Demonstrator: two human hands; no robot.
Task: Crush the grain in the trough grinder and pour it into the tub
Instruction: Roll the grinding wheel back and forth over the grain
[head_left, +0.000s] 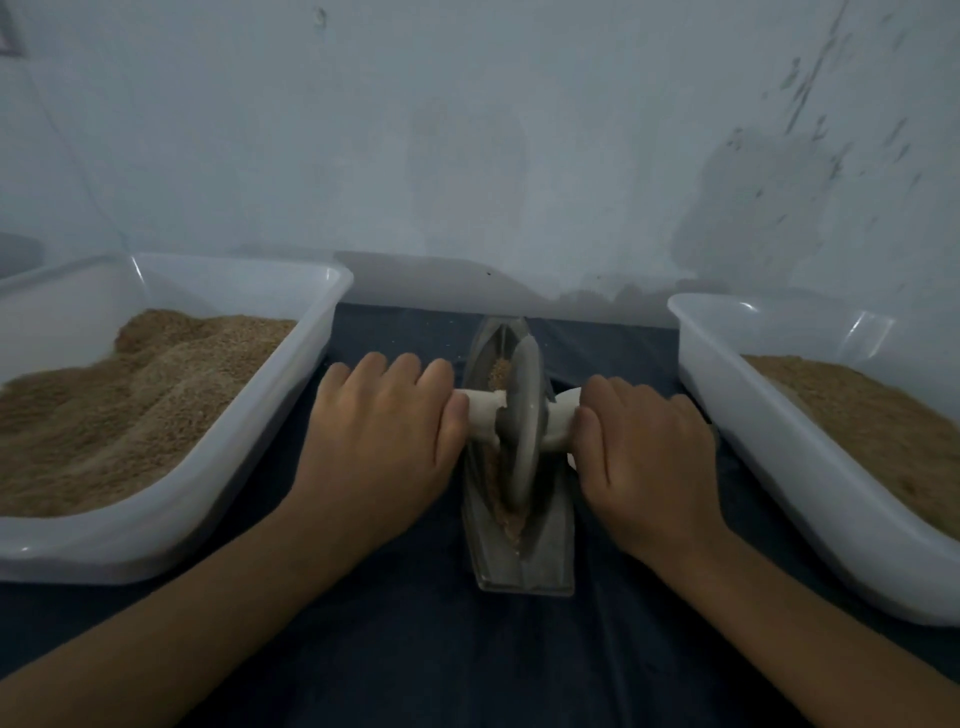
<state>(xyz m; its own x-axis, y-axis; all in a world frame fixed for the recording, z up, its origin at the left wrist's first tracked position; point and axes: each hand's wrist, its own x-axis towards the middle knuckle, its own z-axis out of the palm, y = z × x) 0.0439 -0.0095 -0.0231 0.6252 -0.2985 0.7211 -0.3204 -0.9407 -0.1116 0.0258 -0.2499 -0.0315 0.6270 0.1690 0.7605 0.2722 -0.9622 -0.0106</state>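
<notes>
A metal boat-shaped trough grinder (524, 564) lies on the dark cloth between my arms, pointing away from me. A grey grinding wheel (522, 421) stands upright in its groove on a white axle handle (483, 413). Brown grain (501, 370) shows in the groove ahead of the wheel and behind it. My left hand (384, 441) grips the left end of the axle. My right hand (649, 457) grips the right end. Both palms face down, with the fingers curled over the handle ends.
A white plastic tub (208, 499) heaped with brown grain stands at the left. A second white tub (779, 457) with grain stands at the right. A pale wall rises close behind the cloth-covered table (415, 649).
</notes>
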